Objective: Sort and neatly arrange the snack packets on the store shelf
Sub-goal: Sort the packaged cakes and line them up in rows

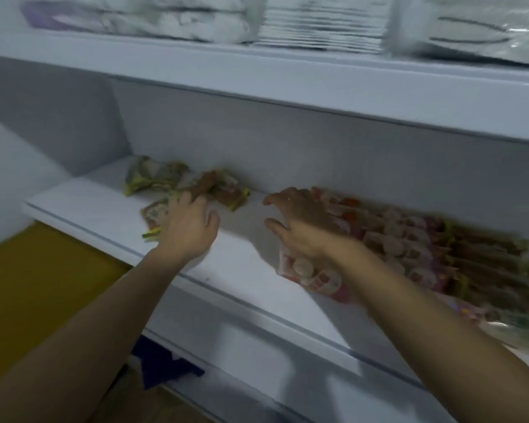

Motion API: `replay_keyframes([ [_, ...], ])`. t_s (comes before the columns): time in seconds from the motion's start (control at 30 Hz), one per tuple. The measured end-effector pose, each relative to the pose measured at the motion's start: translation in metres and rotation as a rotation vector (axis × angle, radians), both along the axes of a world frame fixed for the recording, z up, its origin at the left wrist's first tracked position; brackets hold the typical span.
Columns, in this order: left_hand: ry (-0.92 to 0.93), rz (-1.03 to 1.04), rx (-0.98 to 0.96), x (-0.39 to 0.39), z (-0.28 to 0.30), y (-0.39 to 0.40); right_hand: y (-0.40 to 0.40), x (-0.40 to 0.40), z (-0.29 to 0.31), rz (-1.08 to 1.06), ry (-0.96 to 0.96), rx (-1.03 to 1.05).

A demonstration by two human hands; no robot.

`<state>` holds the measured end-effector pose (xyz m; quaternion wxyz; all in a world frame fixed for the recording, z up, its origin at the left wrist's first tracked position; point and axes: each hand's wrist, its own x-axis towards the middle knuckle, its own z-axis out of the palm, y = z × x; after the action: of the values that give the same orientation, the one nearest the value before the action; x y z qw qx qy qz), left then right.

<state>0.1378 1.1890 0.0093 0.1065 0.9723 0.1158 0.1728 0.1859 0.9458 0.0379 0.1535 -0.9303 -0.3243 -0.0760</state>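
Observation:
Loose snack packets with yellow-green edges lie scattered at the left back of the white shelf. My left hand reaches over them, its fingers on a brown packet and its palm above an orange packet; the blur hides whether it grips. A row of pink and red packets stands packed along the right of the shelf. My right hand rests against the left end of that row, fingers spread and slightly bent.
The shelf above overhangs closely and carries white bagged goods and a stack of white items. A lower shelf sits beneath. A yellow surface lies at the lower left, with a dark blue item below.

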Motion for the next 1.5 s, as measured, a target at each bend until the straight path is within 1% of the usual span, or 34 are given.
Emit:
replay_keyframes([
  [0.07,0.073,0.137,-0.044,0.005,-0.004,0.047,0.055,0.009,-0.011,0.008,0.042,-0.003],
  [0.13,0.092,0.177,-0.205,0.014,-0.012,0.092,0.106,0.016,-0.023,0.031,0.125,0.052],
  [0.2,0.104,0.105,-0.391,0.025,-0.022,0.129,0.15,0.02,-0.036,0.026,0.259,0.168],
  [0.3,0.215,-0.012,-0.534,0.041,-0.034,0.162,0.196,0.017,-0.053,-0.13,0.623,0.386],
  [0.33,0.231,-0.022,-0.62,0.045,-0.037,0.166,0.207,0.015,-0.058,-0.189,0.69,0.444],
  [0.4,0.223,-0.013,-0.85,0.05,-0.041,0.166,0.222,0.01,-0.07,-0.301,0.671,0.593],
  [0.47,0.17,-0.031,-1.009,0.049,-0.044,0.16,0.225,0.004,-0.079,-0.407,0.593,0.808],
  [0.57,-0.037,-0.105,-1.16,0.03,-0.041,0.142,0.207,-0.009,-0.068,-0.489,0.498,1.127],
  [0.63,-0.145,-0.173,-1.259,0.017,-0.033,0.124,0.186,-0.016,-0.049,-0.515,0.421,1.268],
  [0.67,-0.163,-0.221,-1.325,0.012,-0.027,0.112,0.174,-0.02,-0.037,-0.533,0.38,1.32],
  [0.73,-0.135,-0.332,-1.46,0.005,-0.01,0.084,0.147,-0.029,-0.017,-0.572,0.298,1.413],
  [0.8,-0.114,-0.431,-1.556,0.002,0.007,0.054,0.119,-0.041,-0.005,-0.61,0.278,1.483],
  [0.9,-0.111,-0.521,-1.607,-0.002,0.026,0.009,0.077,-0.064,0.005,-0.64,0.269,1.521],
  [1.03,-0.092,-0.529,-1.674,-0.014,0.033,-0.055,0.019,-0.096,0.012,-0.632,0.297,1.456],
  [1.1,-0.082,-0.531,-1.73,-0.024,0.033,-0.091,-0.013,-0.108,0.01,-0.647,0.279,1.467],
  [1.13,-0.049,-0.544,-1.785,-0.032,0.036,-0.111,-0.029,-0.113,0.008,-0.666,0.266,1.507],
  [1.2,0.083,-0.638,-1.877,-0.05,0.041,-0.153,-0.06,-0.125,0.004,-0.704,0.26,1.632],
  [1.23,0.144,-0.683,-1.867,-0.058,0.042,-0.176,-0.076,-0.13,0.002,-0.701,0.274,1.684],
  [1.27,0.172,-0.701,-1.845,-0.065,0.041,-0.198,-0.093,-0.137,0.0,-0.688,0.291,1.698],
  [1.3,0.171,-0.689,-1.822,-0.068,0.039,-0.218,-0.111,-0.142,-0.003,-0.673,0.295,1.66],
  [1.37,0.134,-0.661,-1.779,-0.069,0.035,-0.25,-0.147,-0.154,-0.004,-0.637,0.265,1.498],
  [1.4,0.131,-0.681,-1.716,-0.067,0.034,-0.262,-0.164,-0.159,-0.002,-0.61,0.252,1.428],
  [1.43,0.152,-0.754,-1.586,-0.064,0.034,-0.271,-0.181,-0.163,0.0,-0.584,0.246,1.387],
  [1.5,0.277,-1.024,-1.218,-0.059,0.037,-0.287,-0.212,-0.167,0.007,-0.528,0.26,1.358],
])
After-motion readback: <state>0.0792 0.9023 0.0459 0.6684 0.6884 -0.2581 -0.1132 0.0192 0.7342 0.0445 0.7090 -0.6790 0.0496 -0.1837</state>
